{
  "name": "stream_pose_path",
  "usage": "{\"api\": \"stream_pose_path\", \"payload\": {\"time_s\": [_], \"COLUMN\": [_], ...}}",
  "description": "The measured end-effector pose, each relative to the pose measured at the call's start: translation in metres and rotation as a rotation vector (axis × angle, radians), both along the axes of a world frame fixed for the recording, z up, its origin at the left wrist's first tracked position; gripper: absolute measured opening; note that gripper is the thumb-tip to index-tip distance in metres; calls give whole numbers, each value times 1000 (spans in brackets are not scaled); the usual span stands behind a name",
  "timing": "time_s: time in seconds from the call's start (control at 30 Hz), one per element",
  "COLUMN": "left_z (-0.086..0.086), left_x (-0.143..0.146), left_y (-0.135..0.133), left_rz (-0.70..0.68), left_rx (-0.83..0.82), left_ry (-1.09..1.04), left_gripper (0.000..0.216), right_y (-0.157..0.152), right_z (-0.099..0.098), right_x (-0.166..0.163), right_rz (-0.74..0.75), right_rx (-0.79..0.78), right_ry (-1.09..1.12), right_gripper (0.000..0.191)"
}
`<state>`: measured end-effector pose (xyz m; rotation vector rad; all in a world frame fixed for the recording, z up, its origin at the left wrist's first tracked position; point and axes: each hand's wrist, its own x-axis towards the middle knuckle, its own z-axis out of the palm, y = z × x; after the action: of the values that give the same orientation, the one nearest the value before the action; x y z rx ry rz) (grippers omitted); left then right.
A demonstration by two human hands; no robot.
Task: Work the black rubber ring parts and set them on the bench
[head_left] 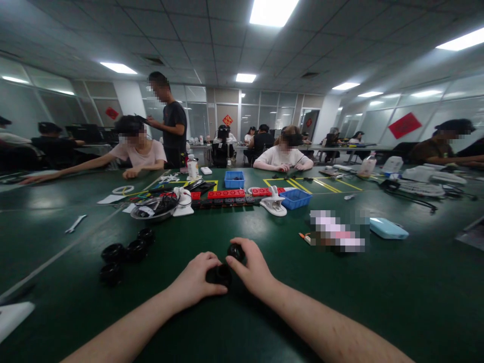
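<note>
Black ring-shaped parts lie on a broad dark-green table (378, 302) that fills the lower half of the head view, with other people seated along its far edge and one standing behind them. Mid-table stands a cluster of bench items: a shallow metal bowl (153, 210) holding dark cables, a row of red switch blocks (226, 193), two blue plastic bins (295, 198), and a white clip-on device (275, 204). To the right rests a pale blue flat case (388, 229); to the left a small wrench (75, 223) lies alone. Nearer the viewer, left of the forearms, a loose group of spare black rings (124, 254) sits well apart from both hands. At centre, the left hand (196, 285) is curled closed around a black ring part (219, 275), pinning it against the table surface. The right hand (254, 269) is likewise closed, its thumb and fingertips pinching a smaller black ring piece (236, 251), which it holds just above and slightly beyond the left hand's part. The two pieces are almost touching, the smaller one lying up and to the right of the larger; whether they actually meet cannot be told. Both hands are equally near the pair, meeting over it from opposite sides.
</note>
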<state>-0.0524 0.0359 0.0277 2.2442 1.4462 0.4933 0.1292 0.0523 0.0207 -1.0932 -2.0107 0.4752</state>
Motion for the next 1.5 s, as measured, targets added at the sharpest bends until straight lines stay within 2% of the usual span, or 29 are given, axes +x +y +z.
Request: {"api": "stream_pose_path", "payload": {"time_s": [0.13, 0.23, 0.4, 0.5, 0.6, 0.73, 0.93, 1.03, 1.1, 1.17, 1.23, 1.33, 1.43, 1.5], "left_z": [-2, -3, -3, -1, 1, -1, -5, -6, -9, -15, -23, -37, -45, -45], "left_x": [-25, -51, -87, -94, -94, -96, -90, -67, -49, -35, -29, -38, -58, -67], "left_y": [-6, -17, -37, -49, -56, -59, -54, -50, -48, -49, -51, -55, -56, -53], "left_rz": [166, 266, 464, 552, 584, 573, 522, 421, 329, 259, 222, 124, 103, 153], "left_rx": [2, -12, 24, 40, 64, 108, 99, 90, 85, 83, 89, 141, 132, 86], "left_ry": [24, 39, 79, 112, 194, 244, 200, 153, 113, 75, 38, -23, -42, -51], "left_gripper": [37, 36, 50, 54, 53, 54, 55, 51, 47, 44, 45, 60, 89, 87], "right_y": [12, 16, 16, 14, 12, 12, 16, 13, 4, -10, -28, -48, -57, -61], "right_z": [-19, -25, -22, -20, -20, -22, -23, -13, -1, 12, 20, 21, 20, 21], "right_x": [-1, -4, -5, -4, -3, -2, -1, 5, 7, 4, -7, -29, -32, -14], "right_rz": [-25, -12, 37, 39, 42, 49, 27, 4, -2, 46, 168, 332, 337, 310], "right_rx": [-85, -143, -172, -177, -176, -177, -141, -85, -21, 49, 100, 117, 83, 39], "right_ry": [91, 117, 84, 59, 35, -18, -110, -114, -116, -148, -230, -395, -488, -512], "right_gripper": [28, 25, 24, 23, 22, 30, 29, 42, 44, 39, 42, 34, 26, 25]}}
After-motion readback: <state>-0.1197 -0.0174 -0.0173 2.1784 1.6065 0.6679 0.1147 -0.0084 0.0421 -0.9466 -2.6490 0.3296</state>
